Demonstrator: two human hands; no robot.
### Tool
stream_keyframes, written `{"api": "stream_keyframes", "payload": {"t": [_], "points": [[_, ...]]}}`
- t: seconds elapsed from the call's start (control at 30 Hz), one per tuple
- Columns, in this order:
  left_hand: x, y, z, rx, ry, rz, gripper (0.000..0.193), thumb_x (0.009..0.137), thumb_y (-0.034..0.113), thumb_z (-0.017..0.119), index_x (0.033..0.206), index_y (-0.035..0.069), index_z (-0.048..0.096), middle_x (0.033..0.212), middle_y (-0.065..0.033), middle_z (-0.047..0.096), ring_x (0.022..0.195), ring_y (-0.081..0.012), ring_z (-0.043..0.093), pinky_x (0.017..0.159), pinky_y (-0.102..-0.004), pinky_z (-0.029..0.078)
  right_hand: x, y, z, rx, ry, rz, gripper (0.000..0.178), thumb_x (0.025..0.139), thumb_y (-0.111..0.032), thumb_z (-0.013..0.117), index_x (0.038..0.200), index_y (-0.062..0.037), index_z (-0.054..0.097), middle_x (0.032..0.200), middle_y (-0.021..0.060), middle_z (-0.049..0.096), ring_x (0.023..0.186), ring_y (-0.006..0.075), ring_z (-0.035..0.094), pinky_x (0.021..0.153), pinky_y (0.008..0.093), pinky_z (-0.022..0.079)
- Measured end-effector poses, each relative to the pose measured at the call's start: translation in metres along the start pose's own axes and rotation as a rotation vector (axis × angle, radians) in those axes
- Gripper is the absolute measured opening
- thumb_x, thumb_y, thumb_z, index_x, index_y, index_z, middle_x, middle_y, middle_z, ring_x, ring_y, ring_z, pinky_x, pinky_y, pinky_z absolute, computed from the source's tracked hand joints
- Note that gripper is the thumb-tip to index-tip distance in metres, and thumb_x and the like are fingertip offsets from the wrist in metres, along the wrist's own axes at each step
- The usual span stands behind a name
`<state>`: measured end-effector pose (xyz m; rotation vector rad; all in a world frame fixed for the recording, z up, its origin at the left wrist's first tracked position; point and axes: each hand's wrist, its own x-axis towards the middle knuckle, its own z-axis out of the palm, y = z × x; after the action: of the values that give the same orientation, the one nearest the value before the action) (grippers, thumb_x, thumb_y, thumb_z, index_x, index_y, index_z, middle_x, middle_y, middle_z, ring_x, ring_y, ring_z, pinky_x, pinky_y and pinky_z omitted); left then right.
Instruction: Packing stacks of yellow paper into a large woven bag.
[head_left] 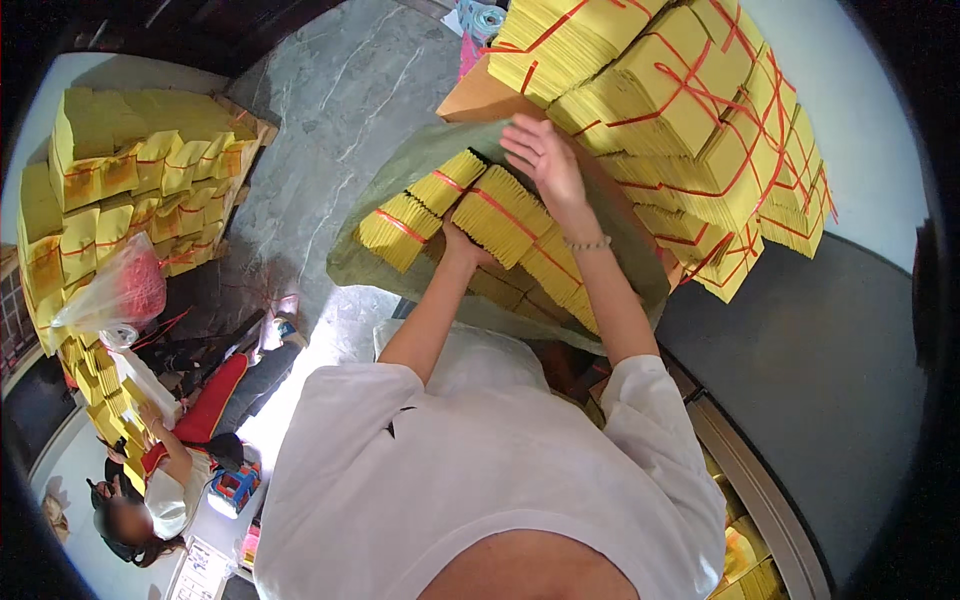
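A green woven sack (375, 180) lies spread before me with several bundles of yellow paper in it, each tied with red strip. My left hand (465, 248) reaches into it, closed around the near end of one yellow paper bundle (500, 215); its fingers are partly hidden under the paper. Two smaller bundles, one a tied yellow bundle (398, 230), lie left of that hand. Over the sack's far side my right hand (545, 165) is raised with fingers stretched out, holding nothing. A beaded bracelet (588, 243) circles the right wrist.
Tall stacks of yellow paper (680, 100) with red ties rise at the far right, close to the sack. More yellow stacks (130, 170) stand at left, near a clear bag with pink contents (130, 285). A seated person (180, 480) handles yellow paper at lower left.
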<state>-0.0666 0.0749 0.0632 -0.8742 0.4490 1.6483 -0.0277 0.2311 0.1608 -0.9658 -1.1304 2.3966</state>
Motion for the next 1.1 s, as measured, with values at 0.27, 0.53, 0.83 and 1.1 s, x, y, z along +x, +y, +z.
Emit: {"api": "stream_keyframes", "payload": {"t": [0.27,0.53,0.83,1.1], "points": [[0.0,-0.006,-0.005,0.152,0.096,0.05,0.074,0.082,0.067,0.024,0.13,0.016,0.046,0.132,-0.009,0.046,0.12,-0.033,0.042,0.101,-0.0508,0.031,-0.026,0.083,-0.014,-1.55,0.123,-0.444,0.047,0.089,-0.03,0.049,0.127,-0.0036,0.042,0.114,0.0166,0.051,0.104,0.0341,0.047,0.086,0.0454,0.038],[0.041,0.002,-0.049,-0.784,-0.258,-0.208,0.077,0.08,0.067,0.028,0.135,0.012,0.036,0.138,-0.011,0.037,0.125,-0.0329,0.036,0.104,-0.0488,0.026,-0.007,0.099,-0.017,-1.726,0.109,-0.401,0.053,0.09,-0.037,0.047,0.129,-0.0023,0.04,0.11,0.0164,0.052,0.1,0.0329,0.048,0.084,0.0451,0.039],[0.034,-0.001,-0.032,-0.039,-0.057,0.02,0.066,0.088,0.06,0.024,0.129,0.013,0.045,0.128,-0.0071,0.048,0.115,-0.03,0.047,0.101,-0.0471,0.034,-0.02,0.088,-0.035,-1.546,0.123,-0.427,0.046,0.092,-0.03,0.046,0.128,-0.0034,0.041,0.114,0.018,0.051,0.106,0.035,0.046,0.091,0.0454,0.037],[-0.002,-0.038,-0.031,-0.087,0.208,-0.016,0.061,0.089,0.055,0.025,0.133,0.016,0.041,0.139,-0.0082,0.039,0.126,-0.0294,0.036,0.105,-0.0509,0.025,-0.098,0.096,-0.11,-1.347,0.304,-0.124,0.035,0.095,-0.023,0.039,0.125,-0.0038,0.044,0.121,0.0198,0.05,0.113,0.0371,0.044,0.094,0.0462,0.035]]}}
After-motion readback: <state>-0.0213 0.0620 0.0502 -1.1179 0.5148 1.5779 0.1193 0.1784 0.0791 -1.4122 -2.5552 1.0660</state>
